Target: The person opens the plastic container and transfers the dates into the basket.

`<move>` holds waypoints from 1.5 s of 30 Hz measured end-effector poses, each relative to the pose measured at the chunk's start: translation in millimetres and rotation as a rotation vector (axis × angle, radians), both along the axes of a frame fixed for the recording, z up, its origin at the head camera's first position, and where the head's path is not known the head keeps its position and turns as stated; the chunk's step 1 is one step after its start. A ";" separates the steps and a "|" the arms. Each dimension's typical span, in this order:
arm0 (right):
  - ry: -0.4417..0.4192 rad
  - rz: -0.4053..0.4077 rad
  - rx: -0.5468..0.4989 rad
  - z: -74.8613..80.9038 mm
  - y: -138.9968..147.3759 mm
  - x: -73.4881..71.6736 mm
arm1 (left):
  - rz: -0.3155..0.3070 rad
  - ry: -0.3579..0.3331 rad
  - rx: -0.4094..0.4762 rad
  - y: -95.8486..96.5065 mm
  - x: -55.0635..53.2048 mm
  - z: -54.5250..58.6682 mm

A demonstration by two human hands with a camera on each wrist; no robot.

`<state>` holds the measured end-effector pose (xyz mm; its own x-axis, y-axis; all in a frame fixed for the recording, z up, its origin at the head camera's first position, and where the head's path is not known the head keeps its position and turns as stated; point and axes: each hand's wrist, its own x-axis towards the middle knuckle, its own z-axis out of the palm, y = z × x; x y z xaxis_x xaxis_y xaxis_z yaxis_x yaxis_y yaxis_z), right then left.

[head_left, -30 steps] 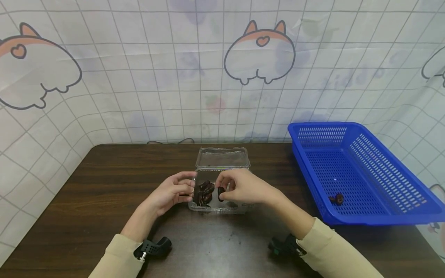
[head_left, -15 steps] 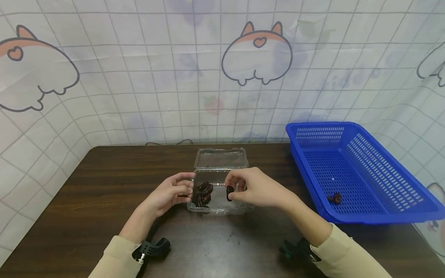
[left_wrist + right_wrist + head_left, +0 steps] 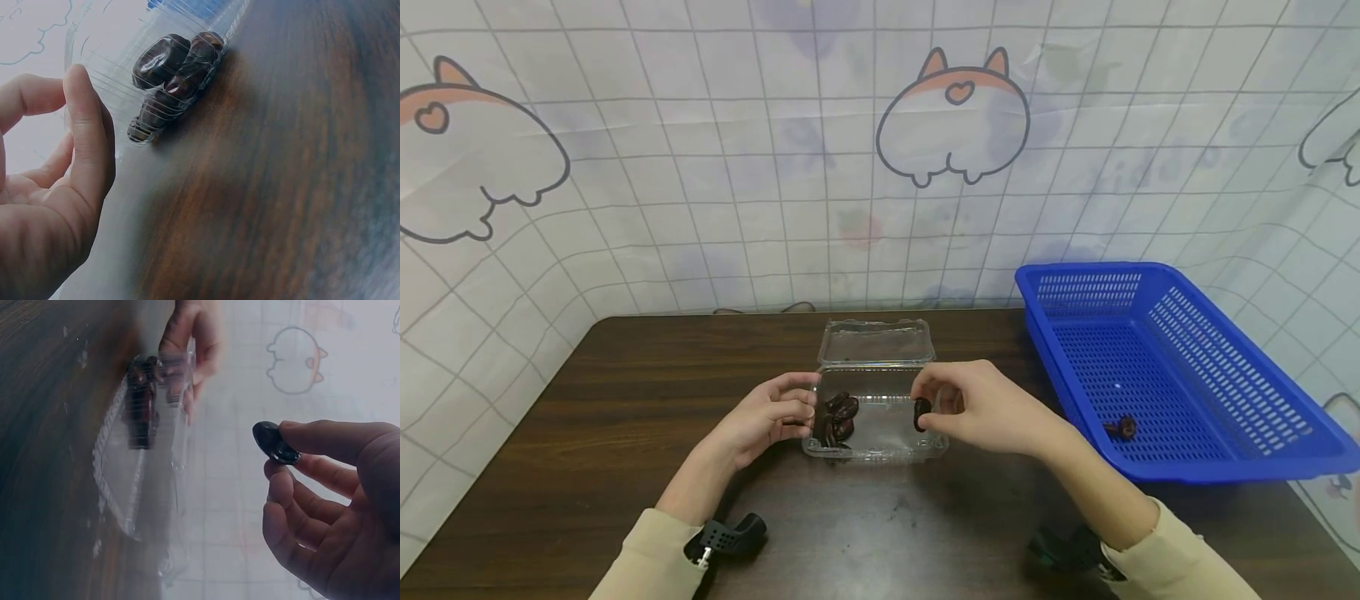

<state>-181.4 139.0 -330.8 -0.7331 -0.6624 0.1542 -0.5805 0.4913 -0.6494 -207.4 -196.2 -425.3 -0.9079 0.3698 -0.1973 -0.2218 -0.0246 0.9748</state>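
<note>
A clear plastic clamshell box stands on the table with its lid tipped open toward the back. Several glossy dark brown dates lie bunched at its left end. At that end my left hand holds the box wall, thumb and fingertips at the rim. Between thumb and fingers my right hand pinches one date, held above the right end of the box. The left wrist view shows the bunched dates through the clear wall, close by the thumb.
To the right stands a large blue perforated basket, a small brown piece in its near left corner. A patterned curtain hangs behind the dark wooden table. Black bands with cameras sit on both wrists.
My right hand has moved right with the date, from beside the bunch to over the box's right end. The left hand stays at the box.
</note>
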 end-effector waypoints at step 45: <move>0.032 -0.189 -0.017 8.3 64.2 10.4 | 0.005 -0.003 0.015 2.2 0.7 -3.7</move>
